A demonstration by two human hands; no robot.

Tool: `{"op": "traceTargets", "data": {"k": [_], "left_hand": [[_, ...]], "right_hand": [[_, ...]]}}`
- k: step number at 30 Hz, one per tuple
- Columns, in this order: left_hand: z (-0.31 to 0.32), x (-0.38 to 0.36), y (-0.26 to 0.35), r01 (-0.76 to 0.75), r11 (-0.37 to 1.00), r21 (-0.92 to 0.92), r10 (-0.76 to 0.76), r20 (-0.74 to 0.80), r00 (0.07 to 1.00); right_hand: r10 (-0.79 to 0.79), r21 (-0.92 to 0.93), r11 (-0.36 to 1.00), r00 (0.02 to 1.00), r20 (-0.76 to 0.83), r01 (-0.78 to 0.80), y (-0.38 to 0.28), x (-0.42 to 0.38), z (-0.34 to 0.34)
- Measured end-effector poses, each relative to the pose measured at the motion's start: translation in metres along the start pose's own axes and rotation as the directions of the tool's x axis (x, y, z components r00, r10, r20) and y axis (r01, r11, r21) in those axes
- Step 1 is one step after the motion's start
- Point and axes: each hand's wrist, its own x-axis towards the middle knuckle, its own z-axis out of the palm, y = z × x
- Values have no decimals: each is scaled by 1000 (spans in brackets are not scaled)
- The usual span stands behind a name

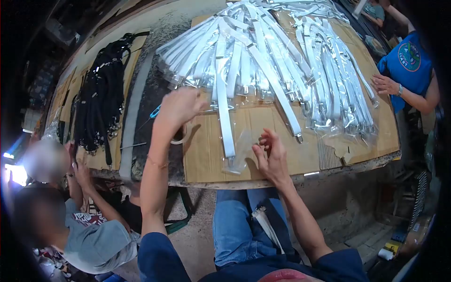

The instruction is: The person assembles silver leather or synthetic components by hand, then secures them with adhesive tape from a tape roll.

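Note:
My left hand (181,107) is raised over the cardboard's left part, its fingers curled together near the white straps; what they hold, if anything, is hidden. My right hand (271,157) hovers at the cardboard's front edge, palm inward, fingers apart and bent. Between the hands a white strap (225,127) with a metal clip runs down to a clear plastic bag (237,157) lying on the cardboard (202,162). Another white strap (282,104) slants toward the right, its clip near the front. Behind them spreads a fan of white straps in clear bags (244,47).
More bagged white straps (333,80) lie at the right. Black straps (101,94) are heaped at the left, near blue-handled scissors (155,112) and a tape roll (179,136). A person in grey (96,242) sits left; a person in blue (406,61) stands right.

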Motion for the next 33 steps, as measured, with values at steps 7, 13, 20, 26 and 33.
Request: {"op": "traceTargets", "data": {"k": [7,13,20,26,33], "left_hand": [[-63,-86,116,-638,-213,-740,588,-618,522],[-30,10,76,-639,447,-626,492,-425,760],[23,273,13,124,866,-485,-343,-393,853],[12,295,35,250,710,-658,-520,-251,816],[-70,183,54,-369,229,-901,-56,-390,919]], "right_hand": [[28,-14,1000,999,19,-28,-1,1,-2],[-84,-143,986,996,21,86,-4,3,-8],[0,-39,999,1000,22,1,3,-1,-3],[-28,-14,999,1000,9,29,4,0,-2],[-58,49,997,998,-18,59,-3,-1,-4]]}}
